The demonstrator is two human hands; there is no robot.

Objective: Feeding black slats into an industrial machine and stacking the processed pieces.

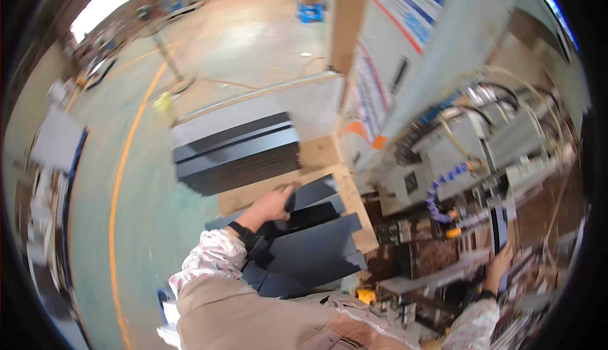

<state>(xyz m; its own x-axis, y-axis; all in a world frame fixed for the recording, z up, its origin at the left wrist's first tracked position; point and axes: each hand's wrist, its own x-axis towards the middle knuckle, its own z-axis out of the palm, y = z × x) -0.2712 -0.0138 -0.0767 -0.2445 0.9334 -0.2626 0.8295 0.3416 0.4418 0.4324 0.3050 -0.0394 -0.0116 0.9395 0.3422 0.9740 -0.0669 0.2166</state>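
The left hand (273, 205) reaches out from a floral sleeve and a black wristband, its fingers curled over the upper edge of a dark flat panel (310, 216) lying on top of a loose heap of similar pieces. The panel sits directly under the palm and stretches away to the right of it, toward the machine. It is black or very dark grey, thin, long and straight-edged, with a dull sheen; the pieces below it (316, 255) fan out at slightly different angles. The heap rests on a pale wooden board (316, 157) on the floor, just beside the machine's base.

Further out, past the hand, stands a neat stack of dark panels (235, 153), well apart from the heap.

The right hand (500, 262) is far over at the machine (456, 153), closed around a dark upright strip (498, 223) that rises from between its fingers. A blue segmented hose (441, 188) hangs just to the left of it. An orange line (120, 179) runs along the green floor.
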